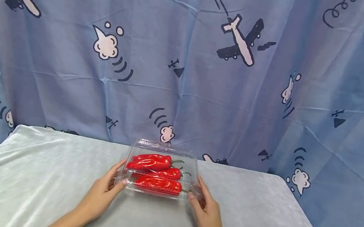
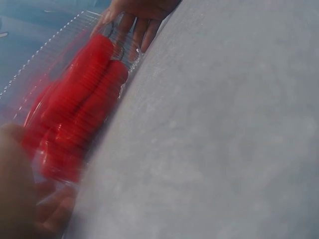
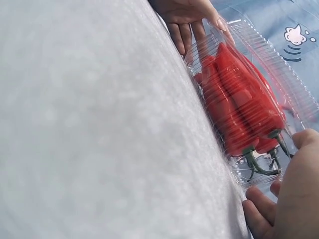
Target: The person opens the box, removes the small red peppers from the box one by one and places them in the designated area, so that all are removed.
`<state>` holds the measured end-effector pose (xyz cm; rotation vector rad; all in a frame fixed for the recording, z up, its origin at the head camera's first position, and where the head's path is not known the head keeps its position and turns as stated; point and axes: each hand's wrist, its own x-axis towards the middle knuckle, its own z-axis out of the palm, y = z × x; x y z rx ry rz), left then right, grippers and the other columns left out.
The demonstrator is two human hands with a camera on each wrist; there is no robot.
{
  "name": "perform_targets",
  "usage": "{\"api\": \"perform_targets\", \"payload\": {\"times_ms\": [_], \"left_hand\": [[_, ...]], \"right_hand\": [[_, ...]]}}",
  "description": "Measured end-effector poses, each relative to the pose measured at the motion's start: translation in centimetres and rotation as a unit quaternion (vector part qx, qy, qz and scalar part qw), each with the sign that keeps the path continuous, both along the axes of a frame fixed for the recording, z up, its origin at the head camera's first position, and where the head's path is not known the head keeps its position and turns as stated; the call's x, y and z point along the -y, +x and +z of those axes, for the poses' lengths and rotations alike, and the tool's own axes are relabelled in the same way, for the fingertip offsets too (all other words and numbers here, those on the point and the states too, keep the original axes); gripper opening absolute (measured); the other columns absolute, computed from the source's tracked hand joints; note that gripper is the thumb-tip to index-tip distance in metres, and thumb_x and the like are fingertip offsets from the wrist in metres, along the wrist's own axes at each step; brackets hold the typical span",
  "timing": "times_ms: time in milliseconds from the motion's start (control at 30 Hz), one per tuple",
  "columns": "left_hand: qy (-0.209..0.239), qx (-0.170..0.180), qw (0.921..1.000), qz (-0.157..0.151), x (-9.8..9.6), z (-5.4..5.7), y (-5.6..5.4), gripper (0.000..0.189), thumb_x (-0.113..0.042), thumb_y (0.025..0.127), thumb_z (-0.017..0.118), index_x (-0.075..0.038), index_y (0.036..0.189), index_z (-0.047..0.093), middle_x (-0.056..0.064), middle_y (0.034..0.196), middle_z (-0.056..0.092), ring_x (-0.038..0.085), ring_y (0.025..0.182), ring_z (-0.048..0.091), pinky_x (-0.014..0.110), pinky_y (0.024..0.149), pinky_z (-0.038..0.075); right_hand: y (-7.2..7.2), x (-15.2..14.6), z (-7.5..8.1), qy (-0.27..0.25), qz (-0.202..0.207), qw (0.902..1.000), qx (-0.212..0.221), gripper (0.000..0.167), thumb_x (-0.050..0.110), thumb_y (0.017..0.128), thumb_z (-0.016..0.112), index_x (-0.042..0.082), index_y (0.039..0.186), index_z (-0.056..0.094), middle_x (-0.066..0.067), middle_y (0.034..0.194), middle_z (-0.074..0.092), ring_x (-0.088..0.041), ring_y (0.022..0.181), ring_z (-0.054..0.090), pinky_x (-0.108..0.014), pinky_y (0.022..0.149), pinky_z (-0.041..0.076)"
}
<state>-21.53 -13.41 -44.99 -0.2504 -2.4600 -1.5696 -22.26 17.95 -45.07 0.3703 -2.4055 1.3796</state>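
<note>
A clear plastic clamshell box (image 1: 165, 151) with ribbed walls stands near the table's far edge, between both hands. Inside it lie several glossy red peppers (image 1: 151, 162) with green stems pointing right. My left hand (image 1: 101, 196) grips the box's left end, thumb at the front corner and fingers along the side. At the opposite end, my right hand (image 1: 208, 216) holds the box in the same way. The right wrist view shows the peppers (image 3: 244, 94) through the ribbed plastic. Motion blurs the left wrist view. Whether the box touches the table cannot be told.
A pale, velvety cloth (image 1: 269, 218) covers the table. Close behind the table's far edge hangs a blue curtain (image 1: 150, 45) printed with airplanes and clouds, and it continues along both sides.
</note>
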Motion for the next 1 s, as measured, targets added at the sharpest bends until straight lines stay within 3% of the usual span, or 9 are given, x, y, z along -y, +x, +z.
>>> {"api": "perform_targets", "payload": {"times_ms": [333, 500, 733, 1000], "left_hand": [[-0.012, -0.003, 0.9998, 0.015, 0.14, 0.16, 0.33, 0.067, -0.03, 0.1, 0.063, -0.014, 0.158, 0.033, 0.029, 0.142, 0.057, 0.04, 0.123, 0.065, 0.049, 0.1, 0.054], [-0.008, 0.003, 0.9999, 0.013, 0.16, 0.14, 0.26, 0.066, -0.031, 0.1, 0.062, -0.016, 0.158, 0.034, 0.028, 0.145, 0.055, 0.039, 0.125, 0.064, 0.048, 0.102, 0.053], [-0.005, 0.012, 0.9999, 0.01, 0.06, 0.07, 0.06, 0.068, -0.037, 0.1, 0.062, -0.021, 0.159, 0.032, 0.021, 0.15, 0.052, 0.034, 0.123, 0.066, 0.047, 0.102, 0.053], [-0.014, -0.029, 0.9994, 0.012, 0.1, -0.06, 0.21, 0.066, -0.032, 0.1, 0.062, -0.029, 0.159, 0.032, 0.022, 0.136, 0.064, 0.027, 0.11, 0.073, 0.04, 0.095, 0.057]], "right_hand": [[-0.02, 0.08, -0.17, -0.007, 0.006, 0.9996, 0.026, 0.065, 0.022, 0.098, 0.066, 0.02, 0.157, 0.039, -0.015, 0.139, 0.064, -0.031, 0.125, 0.064, -0.02, 0.094, 0.055], [0.02, -0.02, -0.02, -0.01, 0.014, 0.9993, 0.034, 0.065, 0.023, 0.099, 0.065, 0.019, 0.158, 0.037, -0.016, 0.141, 0.062, -0.031, 0.127, 0.063, -0.017, 0.094, 0.053], [-0.01, -0.11, 0.16, -0.009, 0.017, 0.9994, 0.028, 0.067, 0.023, 0.1, 0.064, 0.017, 0.159, 0.033, -0.015, 0.139, 0.064, -0.031, 0.128, 0.063, -0.024, 0.096, 0.055], [0.04, -0.21, 0.13, -0.03, 0.029, 0.9988, 0.024, 0.072, 0.018, 0.097, 0.067, 0.02, 0.159, 0.031, -0.018, 0.14, 0.063, -0.034, 0.121, 0.067, -0.018, 0.092, 0.054]]}}
